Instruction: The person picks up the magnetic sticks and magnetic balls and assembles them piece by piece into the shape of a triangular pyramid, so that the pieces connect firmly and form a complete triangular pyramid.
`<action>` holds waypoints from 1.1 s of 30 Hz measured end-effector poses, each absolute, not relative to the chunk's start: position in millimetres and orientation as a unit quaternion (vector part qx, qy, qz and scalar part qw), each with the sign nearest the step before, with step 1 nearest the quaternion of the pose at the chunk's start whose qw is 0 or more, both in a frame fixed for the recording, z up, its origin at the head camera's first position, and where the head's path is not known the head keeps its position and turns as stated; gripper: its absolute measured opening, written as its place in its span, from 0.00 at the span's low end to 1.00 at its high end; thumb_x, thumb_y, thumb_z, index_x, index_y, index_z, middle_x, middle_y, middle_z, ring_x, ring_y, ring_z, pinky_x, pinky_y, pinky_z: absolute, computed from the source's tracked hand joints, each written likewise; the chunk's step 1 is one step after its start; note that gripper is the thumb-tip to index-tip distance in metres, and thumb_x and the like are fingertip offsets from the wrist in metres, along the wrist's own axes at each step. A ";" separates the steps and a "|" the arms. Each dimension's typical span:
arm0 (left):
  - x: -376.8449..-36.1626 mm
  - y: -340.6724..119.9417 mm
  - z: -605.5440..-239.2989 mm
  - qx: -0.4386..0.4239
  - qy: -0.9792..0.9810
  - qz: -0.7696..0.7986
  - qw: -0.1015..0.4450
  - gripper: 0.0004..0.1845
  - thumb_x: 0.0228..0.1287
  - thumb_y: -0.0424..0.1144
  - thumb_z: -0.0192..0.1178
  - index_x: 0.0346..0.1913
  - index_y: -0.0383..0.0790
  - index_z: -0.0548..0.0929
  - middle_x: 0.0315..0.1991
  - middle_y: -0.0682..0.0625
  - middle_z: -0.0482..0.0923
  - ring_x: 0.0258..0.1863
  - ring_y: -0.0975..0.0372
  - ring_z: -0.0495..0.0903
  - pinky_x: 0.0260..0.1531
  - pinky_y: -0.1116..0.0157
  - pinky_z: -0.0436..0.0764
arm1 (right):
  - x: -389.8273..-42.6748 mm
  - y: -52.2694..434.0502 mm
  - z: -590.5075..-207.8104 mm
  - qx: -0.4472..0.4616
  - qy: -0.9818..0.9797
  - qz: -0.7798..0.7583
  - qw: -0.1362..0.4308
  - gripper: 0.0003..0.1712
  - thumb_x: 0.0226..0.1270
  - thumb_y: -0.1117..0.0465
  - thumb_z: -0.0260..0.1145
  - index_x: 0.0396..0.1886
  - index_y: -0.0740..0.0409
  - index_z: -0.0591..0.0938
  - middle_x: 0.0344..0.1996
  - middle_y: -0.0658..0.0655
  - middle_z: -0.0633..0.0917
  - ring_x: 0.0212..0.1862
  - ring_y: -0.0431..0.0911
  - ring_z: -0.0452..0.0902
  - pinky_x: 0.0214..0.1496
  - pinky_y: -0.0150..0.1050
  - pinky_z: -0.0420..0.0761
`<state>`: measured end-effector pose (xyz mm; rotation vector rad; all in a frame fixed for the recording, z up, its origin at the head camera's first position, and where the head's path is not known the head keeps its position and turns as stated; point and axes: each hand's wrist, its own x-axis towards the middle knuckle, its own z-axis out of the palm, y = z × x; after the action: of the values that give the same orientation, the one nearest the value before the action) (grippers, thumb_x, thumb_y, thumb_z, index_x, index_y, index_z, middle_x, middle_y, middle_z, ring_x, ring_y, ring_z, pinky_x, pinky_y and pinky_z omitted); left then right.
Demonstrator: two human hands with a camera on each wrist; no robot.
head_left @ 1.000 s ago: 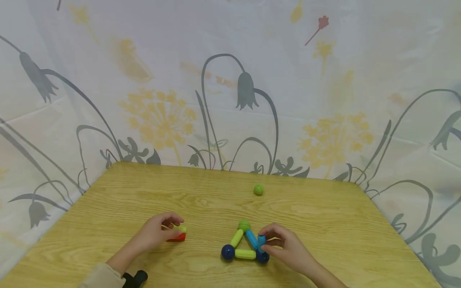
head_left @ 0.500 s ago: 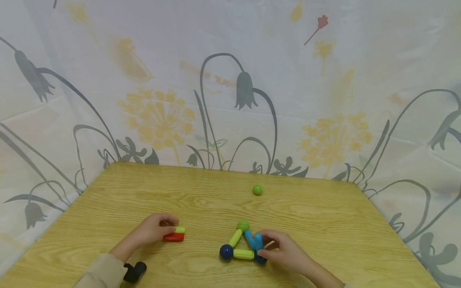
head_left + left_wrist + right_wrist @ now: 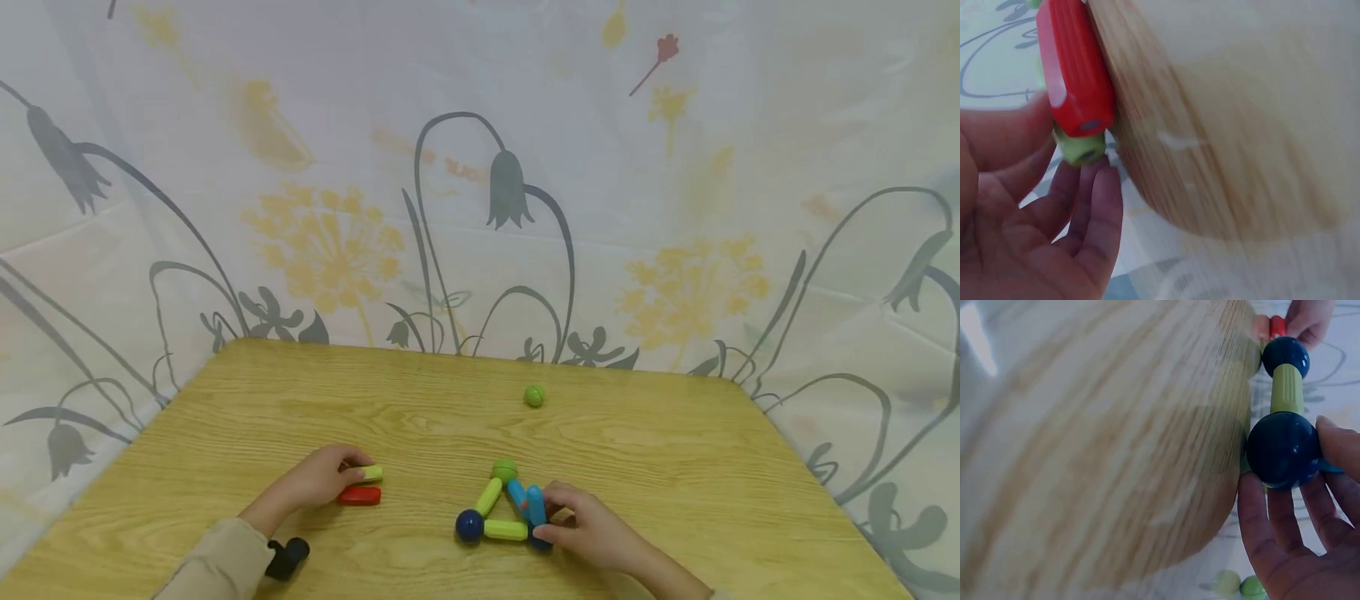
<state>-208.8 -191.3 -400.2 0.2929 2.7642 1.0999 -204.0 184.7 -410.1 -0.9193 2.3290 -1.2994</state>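
On the wooden table [image 3: 660, 450] lies a triangle of rods and balls: a green ball [image 3: 505, 470] on top, a dark blue ball [image 3: 468, 525] at the left, two green rods [image 3: 504, 529] and a light blue rod [image 3: 517, 494]. My right hand [image 3: 592, 533] pinches a second light blue rod [image 3: 536, 504] at the triangle's right corner. There its fingers [image 3: 1272, 519] wrap the other dark blue ball [image 3: 1282, 450]. My left hand [image 3: 318, 479] pinches the end of a yellow-green rod [image 3: 370, 473], which lies against a red rod [image 3: 358, 496] [image 3: 1075, 81]. Its fingertips [image 3: 1100, 194] are under the green rod's end [image 3: 1082, 149].
A loose green ball [image 3: 534, 396] sits further back on the table, past the triangle. A flowered cloth [image 3: 480, 183] hangs behind and around the table. A black strap piece [image 3: 287, 557] shows at my left sleeve near the front edge.
My right hand has tilted the blue rod upright and set it closer against the triangle's right side. My left hand lowered the yellow-green rod onto the table behind the red rod.
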 end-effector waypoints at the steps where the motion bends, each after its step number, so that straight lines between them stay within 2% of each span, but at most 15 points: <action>1: -208.9 -190.1 -399.8 0.094 0.924 0.366 0.067 0.10 0.64 0.30 0.57 0.46 0.33 0.81 0.40 0.48 0.78 0.39 0.55 0.76 0.41 0.54 0.75 | -204.2 184.4 -409.6 -0.320 0.817 -0.452 0.163 0.12 0.64 0.61 0.64 0.45 0.61 0.80 0.39 0.50 0.76 0.42 0.42 0.74 0.38 0.34 0.78; 7: -206.9 -176.0 -392.9 0.086 0.910 0.405 0.009 0.11 0.65 0.30 0.55 0.49 0.33 0.78 0.39 0.49 0.78 0.37 0.59 0.75 0.36 0.60 0.75 | -205.0 183.7 -406.5 -0.326 0.821 -0.436 0.171 0.14 0.65 0.62 0.63 0.49 0.62 0.79 0.40 0.50 0.75 0.43 0.43 0.73 0.39 0.34 0.77; 10: -204.7 -165.9 -391.0 0.092 0.894 0.439 -0.001 0.13 0.66 0.30 0.55 0.52 0.33 0.77 0.40 0.49 0.76 0.37 0.60 0.74 0.34 0.63 0.74 | -204.9 183.8 -405.5 -0.327 0.818 -0.440 0.177 0.15 0.65 0.62 0.63 0.49 0.62 0.79 0.40 0.51 0.75 0.43 0.43 0.73 0.39 0.34 0.77; 14: -201.1 -152.2 -389.2 0.110 0.877 0.468 0.006 0.16 0.67 0.32 0.54 0.57 0.33 0.75 0.44 0.47 0.76 0.40 0.58 0.74 0.37 0.63 0.75 | -204.6 183.8 -405.3 -0.324 0.817 -0.441 0.184 0.15 0.65 0.62 0.63 0.50 0.63 0.79 0.40 0.51 0.75 0.42 0.42 0.72 0.40 0.33 0.77; 15: -200.1 -148.8 -388.9 0.113 0.873 0.473 0.011 0.17 0.67 0.32 0.53 0.57 0.33 0.74 0.44 0.47 0.76 0.40 0.57 0.75 0.35 0.62 0.76 | -204.6 183.9 -405.5 -0.324 0.816 -0.441 0.185 0.15 0.65 0.63 0.63 0.50 0.63 0.78 0.40 0.51 0.74 0.42 0.42 0.72 0.40 0.33 0.77; 20: -197.0 -133.6 -389.1 0.134 0.862 0.488 0.020 0.16 0.68 0.34 0.54 0.56 0.32 0.75 0.43 0.47 0.76 0.41 0.57 0.75 0.37 0.61 0.76 | -204.5 184.1 -405.1 -0.330 0.816 -0.438 0.181 0.16 0.65 0.63 0.62 0.51 0.63 0.78 0.40 0.51 0.75 0.42 0.42 0.72 0.39 0.34 0.77; 24: -195.9 -124.0 -390.3 0.171 0.851 0.495 0.021 0.16 0.68 0.35 0.54 0.55 0.31 0.75 0.44 0.47 0.77 0.42 0.56 0.75 0.42 0.60 0.75 | -204.9 184.4 -405.0 -0.331 0.817 -0.436 0.180 0.16 0.65 0.63 0.62 0.51 0.62 0.78 0.40 0.51 0.75 0.42 0.42 0.72 0.39 0.34 0.77; 33: -193.0 -102.2 -391.9 0.225 0.833 0.503 0.054 0.13 0.67 0.35 0.55 0.52 0.35 0.77 0.44 0.49 0.78 0.44 0.54 0.75 0.42 0.60 0.76 | -205.7 184.7 -405.1 -0.324 0.819 -0.435 0.185 0.13 0.65 0.62 0.63 0.48 0.61 0.79 0.39 0.51 0.75 0.42 0.41 0.72 0.40 0.34 0.77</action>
<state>-193.0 -102.2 -391.9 0.6827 2.5300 1.5280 -205.7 184.7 -405.1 -0.9135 2.3083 -1.2257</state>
